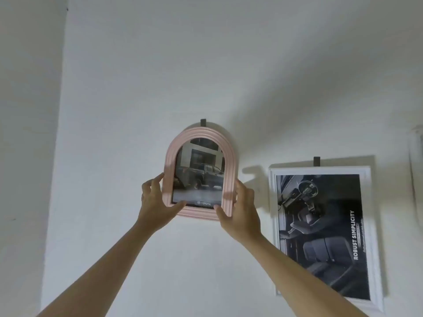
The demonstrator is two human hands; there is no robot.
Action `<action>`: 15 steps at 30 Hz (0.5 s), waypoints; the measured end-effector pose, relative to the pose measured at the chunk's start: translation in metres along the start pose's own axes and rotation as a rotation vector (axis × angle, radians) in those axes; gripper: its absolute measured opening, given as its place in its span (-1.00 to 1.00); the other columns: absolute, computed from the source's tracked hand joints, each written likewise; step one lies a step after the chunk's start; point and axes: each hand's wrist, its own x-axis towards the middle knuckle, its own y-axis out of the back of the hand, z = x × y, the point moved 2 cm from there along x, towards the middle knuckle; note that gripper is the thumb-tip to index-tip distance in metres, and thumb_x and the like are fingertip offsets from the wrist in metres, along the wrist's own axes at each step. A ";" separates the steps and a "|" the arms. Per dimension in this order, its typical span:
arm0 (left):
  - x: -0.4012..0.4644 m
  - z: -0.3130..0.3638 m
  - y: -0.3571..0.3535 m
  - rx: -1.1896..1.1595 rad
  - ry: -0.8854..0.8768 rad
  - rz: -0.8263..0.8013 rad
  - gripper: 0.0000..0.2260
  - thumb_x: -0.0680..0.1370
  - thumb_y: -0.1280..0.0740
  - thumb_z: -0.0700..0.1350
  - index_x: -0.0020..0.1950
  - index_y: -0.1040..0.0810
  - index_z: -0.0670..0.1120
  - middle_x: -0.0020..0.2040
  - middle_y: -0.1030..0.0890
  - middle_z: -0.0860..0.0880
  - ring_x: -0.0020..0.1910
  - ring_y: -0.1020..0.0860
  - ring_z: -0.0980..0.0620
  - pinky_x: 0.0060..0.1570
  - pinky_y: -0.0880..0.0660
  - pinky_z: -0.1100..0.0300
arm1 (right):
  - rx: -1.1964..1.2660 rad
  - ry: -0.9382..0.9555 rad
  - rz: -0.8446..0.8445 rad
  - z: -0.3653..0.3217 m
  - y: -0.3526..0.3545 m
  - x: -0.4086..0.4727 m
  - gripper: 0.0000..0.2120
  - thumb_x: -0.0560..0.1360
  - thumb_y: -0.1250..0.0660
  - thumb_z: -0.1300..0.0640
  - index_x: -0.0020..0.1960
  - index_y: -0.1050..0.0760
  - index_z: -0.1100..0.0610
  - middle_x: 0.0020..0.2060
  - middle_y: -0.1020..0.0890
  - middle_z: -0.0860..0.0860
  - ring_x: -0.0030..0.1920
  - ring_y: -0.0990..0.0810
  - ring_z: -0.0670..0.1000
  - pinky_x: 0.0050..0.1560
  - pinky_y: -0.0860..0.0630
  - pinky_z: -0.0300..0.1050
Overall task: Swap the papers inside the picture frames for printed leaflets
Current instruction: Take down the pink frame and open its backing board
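Observation:
A pink arched picture frame (226, 156) is up against the white wall, its top just under a dark hook (203, 122). Inside it sits a printed leaflet (199, 172) showing a pickup truck and the word TOYOTA. My left hand (155, 202) grips the frame's lower left edge, thumb on the front. My right hand (240, 207) grips the lower right corner. To the right hangs a white rectangular frame (375, 248) on a second hook (316, 161), holding a dark leaflet (325, 225) of a car interior with "ROBUST SIMPLICITY".
The white wall (206, 65) fills the view, with a corner edge at the left. A pale, blurred object (416, 161) shows at the far right edge.

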 end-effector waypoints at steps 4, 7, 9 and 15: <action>0.006 -0.015 -0.002 -0.111 0.062 -0.108 -0.17 0.32 -0.54 -0.10 0.45 -0.12 0.06 0.21 -0.24 0.09 0.34 -0.32 -0.09 0.26 -0.42 -0.06 | -0.038 0.011 -0.042 0.005 -0.008 -0.004 -0.16 0.36 -0.42 -0.14 0.48 -0.07 0.04 0.20 -0.32 0.01 -0.01 -0.56 0.01 -0.23 -0.61 -0.11; 0.008 -0.020 -0.004 -0.113 0.051 -0.139 -0.14 0.30 -0.55 -0.16 0.45 -0.12 0.07 0.19 -0.28 0.09 0.29 -0.35 -0.07 0.24 -0.43 -0.03 | -0.036 -0.007 -0.089 0.009 -0.012 -0.003 -0.08 0.33 -0.48 -0.07 0.50 0.00 0.01 0.22 -0.31 0.02 0.01 -0.52 -0.03 -0.23 -0.54 -0.22; 0.009 -0.022 -0.003 -0.124 0.051 -0.133 -0.14 0.29 -0.55 -0.19 0.44 -0.14 0.07 0.21 -0.30 0.06 0.24 -0.39 -0.05 0.20 -0.46 -0.01 | -0.017 -0.001 -0.113 0.010 -0.013 -0.003 -0.05 0.31 -0.50 0.01 0.51 0.02 -0.01 0.22 -0.32 0.03 -0.06 -0.48 -0.11 -0.20 -0.48 -0.33; 0.005 -0.018 0.006 -0.094 0.003 -0.090 -0.17 0.28 -0.56 -0.21 0.43 -0.20 0.04 0.21 -0.34 0.02 0.12 -0.45 0.00 0.11 -0.53 0.03 | 0.127 -0.046 -0.136 0.002 -0.002 -0.002 -0.06 0.32 -0.50 0.22 0.51 -0.01 0.01 0.20 -0.22 0.00 -0.13 -0.47 -0.31 -0.22 -0.45 -0.50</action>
